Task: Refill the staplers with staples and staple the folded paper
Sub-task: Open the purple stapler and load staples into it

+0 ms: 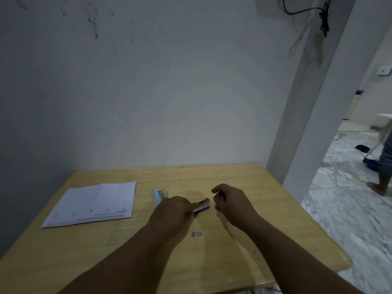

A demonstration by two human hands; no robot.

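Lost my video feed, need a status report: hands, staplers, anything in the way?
Left hand grips small purple stapler. Right hand pinches something small, unclear. Pale blue stapler behind. Nothing blocks.

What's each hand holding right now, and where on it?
Left hand grips the purple stapler by its rear end; the front sticks out. Right hand pinches something small and metallic at its fingertips, too blurred to identify.

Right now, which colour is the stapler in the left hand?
Purple with a silver metal top, the stapler shows best in the head view.
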